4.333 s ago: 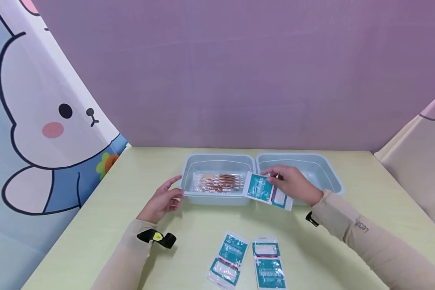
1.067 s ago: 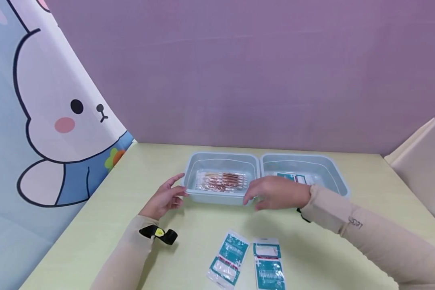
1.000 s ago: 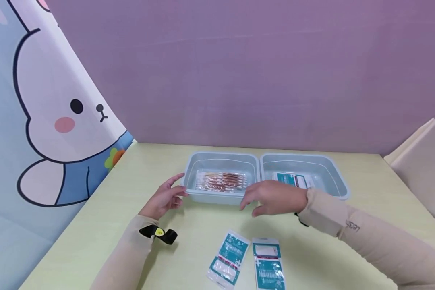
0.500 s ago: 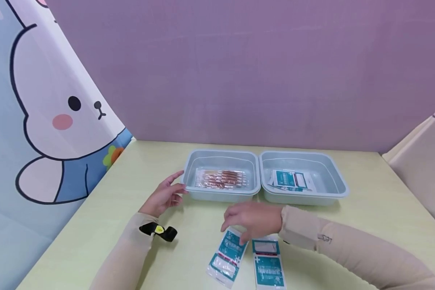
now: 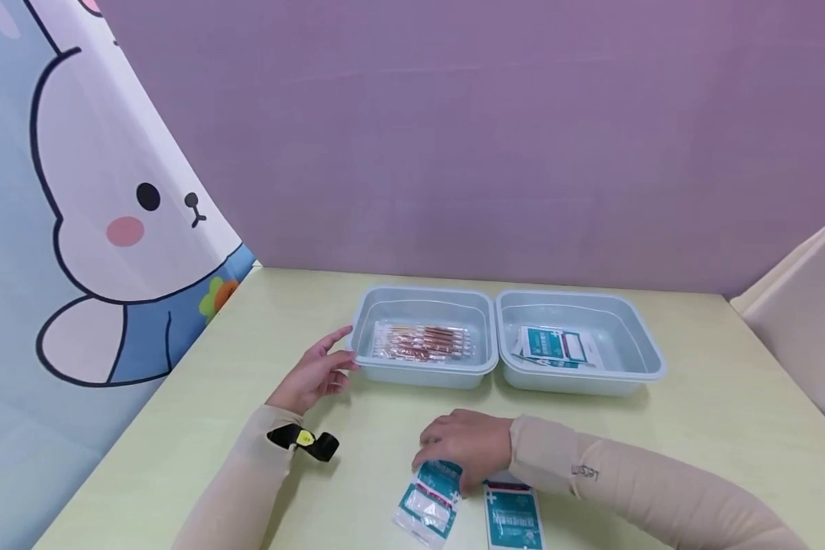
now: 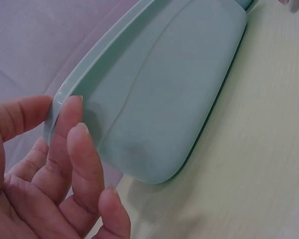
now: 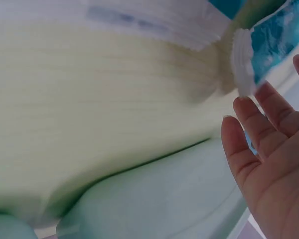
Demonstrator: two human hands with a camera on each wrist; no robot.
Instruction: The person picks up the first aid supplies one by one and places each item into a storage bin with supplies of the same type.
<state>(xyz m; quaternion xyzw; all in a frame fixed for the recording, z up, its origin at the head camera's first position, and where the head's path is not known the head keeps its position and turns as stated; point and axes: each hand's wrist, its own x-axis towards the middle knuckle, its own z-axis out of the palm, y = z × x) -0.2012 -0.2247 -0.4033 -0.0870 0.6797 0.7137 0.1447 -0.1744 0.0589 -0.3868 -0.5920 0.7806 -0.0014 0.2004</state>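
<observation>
My left hand (image 5: 314, 374) pinches the left end rim of a pale blue plastic basin (image 5: 422, 376); the left wrist view shows fingers on both sides of the rim. Clear packs of brown-stemmed swabs (image 5: 422, 344) lie in it. In front of the basins, my right hand (image 5: 469, 447) grips the upper part of a teal-and-white packet (image 5: 428, 504), thumb at its right edge. The packet's far end is hidden under the hand. In the right wrist view, fingertips are right at the packet's crinkled end (image 7: 243, 62). A second teal-and-white packet (image 5: 512, 519) lies just to the right.
Beside the first basin stands a second pale blue basin (image 5: 577, 384), holding several teal-and-white packets (image 5: 555, 345). Both are on the pale yellow table (image 5: 357, 473). A purple backdrop (image 5: 495, 137) rises behind, and a cartoon-printed cloth (image 5: 124, 229) hangs at the left.
The packet my right hand held over the basins now lies in the right basin. That hand has come down toward me onto the left table packet. The left hand stays on the rim.
</observation>
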